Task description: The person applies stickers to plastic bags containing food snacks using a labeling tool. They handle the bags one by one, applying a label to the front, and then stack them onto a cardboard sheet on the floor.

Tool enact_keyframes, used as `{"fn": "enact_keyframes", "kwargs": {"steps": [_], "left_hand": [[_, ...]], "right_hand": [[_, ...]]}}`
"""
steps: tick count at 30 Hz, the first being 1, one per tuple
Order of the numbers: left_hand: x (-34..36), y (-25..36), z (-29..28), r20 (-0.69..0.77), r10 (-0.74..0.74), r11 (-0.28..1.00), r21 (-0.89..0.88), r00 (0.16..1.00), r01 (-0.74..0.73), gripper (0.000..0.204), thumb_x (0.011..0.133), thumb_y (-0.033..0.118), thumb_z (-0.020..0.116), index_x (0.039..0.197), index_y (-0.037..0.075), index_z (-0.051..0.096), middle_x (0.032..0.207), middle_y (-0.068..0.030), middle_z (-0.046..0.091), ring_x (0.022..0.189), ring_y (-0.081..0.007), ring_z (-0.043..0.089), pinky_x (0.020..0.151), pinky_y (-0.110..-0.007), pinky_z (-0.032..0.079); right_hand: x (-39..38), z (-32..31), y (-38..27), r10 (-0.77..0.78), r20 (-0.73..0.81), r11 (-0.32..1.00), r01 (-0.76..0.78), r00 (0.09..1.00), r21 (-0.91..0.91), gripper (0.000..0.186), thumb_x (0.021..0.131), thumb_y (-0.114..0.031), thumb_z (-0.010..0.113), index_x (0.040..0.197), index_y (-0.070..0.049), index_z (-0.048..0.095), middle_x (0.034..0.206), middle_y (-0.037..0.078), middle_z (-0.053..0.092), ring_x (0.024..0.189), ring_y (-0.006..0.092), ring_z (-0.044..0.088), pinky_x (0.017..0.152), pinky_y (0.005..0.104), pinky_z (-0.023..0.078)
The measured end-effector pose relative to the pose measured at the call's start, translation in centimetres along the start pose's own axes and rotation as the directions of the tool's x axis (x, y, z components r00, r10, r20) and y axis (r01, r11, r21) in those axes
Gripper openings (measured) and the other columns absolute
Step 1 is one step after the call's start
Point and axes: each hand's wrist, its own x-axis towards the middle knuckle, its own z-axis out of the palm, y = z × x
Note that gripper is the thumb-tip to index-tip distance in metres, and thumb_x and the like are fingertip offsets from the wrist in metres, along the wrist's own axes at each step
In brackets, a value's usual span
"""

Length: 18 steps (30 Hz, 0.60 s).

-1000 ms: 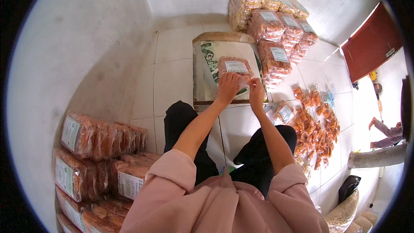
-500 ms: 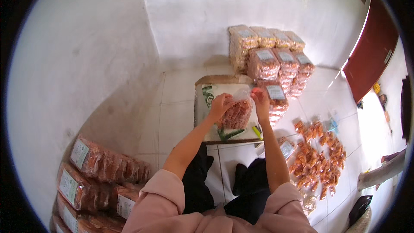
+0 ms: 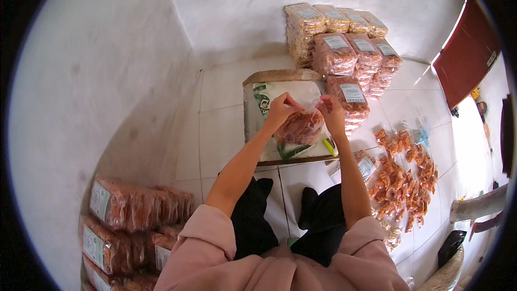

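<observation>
A clear plastic bag (image 3: pixel 298 130) full of reddish-brown snack pieces rests on a low, board-like table (image 3: pixel 277 77) covered with a white and green printed sheet. My left hand (image 3: pixel 282 110) pinches the left side of the bag's loose top. Level with it, my right hand (image 3: pixel 332 112) grips the right side, its fingers curled and pressed together. Between both hands the thin plastic is gathered and stretched. Close to the table's right front edge, below my right hand, lies a yellow-green tool (image 3: pixel 330 147), whose kind I cannot make out.
Labelled reddish packs (image 3: pixel 337 56) and pale packs (image 3: pixel 305 21) are stacked behind the table. More labelled packs (image 3: pixel 124 202) are piled at the lower left. Small snack bags (image 3: pixel 390 180) spread over the tiled floor at right. A dark red door (image 3: pixel 467 56) stands far right.
The whole view has shifted, so the table and stacks appear higher. Both hands still hold the bag's top, and the filled part now looks shorter and more tilted.
</observation>
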Motion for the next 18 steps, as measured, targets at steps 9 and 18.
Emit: {"fn": "enact_keyframes", "kwargs": {"steps": [9, 18], "left_hand": [[-0.5, -0.3, -1.1, 0.01, 0.003, 0.959, -0.283, 1.0, 0.0, 0.034, 0.073, 0.021, 0.069, 0.088, 0.009, 0.041, 0.088, -0.0058, 0.055, 0.086, -0.0163, 0.052, 0.074, -0.028, 0.043], [-2.4, -1.5, -1.6, 0.05, 0.225, 0.971, 0.071, 0.973, -0.228, 0.048, 0.071, 0.033, 0.068, 0.101, 0.006, 0.043, 0.112, -0.013, 0.039, 0.105, -0.0267, 0.041, 0.084, -0.035, 0.04]], "right_hand": [[-0.4, -1.2, 0.4, 0.029, 0.209, 0.97, 0.023, 0.977, -0.241, 0.026, 0.07, -0.016, 0.069, 0.086, 0.0, 0.056, 0.085, 0.012, 0.057, 0.074, 0.0219, 0.055, 0.066, 0.0305, 0.045], [-0.3, -0.9, 0.3, 0.057, 0.244, 0.988, -0.02, 0.968, -0.15, 0.019, 0.075, -0.013, 0.063, 0.091, -0.004, 0.061, 0.09, 0.01, 0.057, 0.082, 0.024, 0.055, 0.072, 0.0302, 0.042]]}}
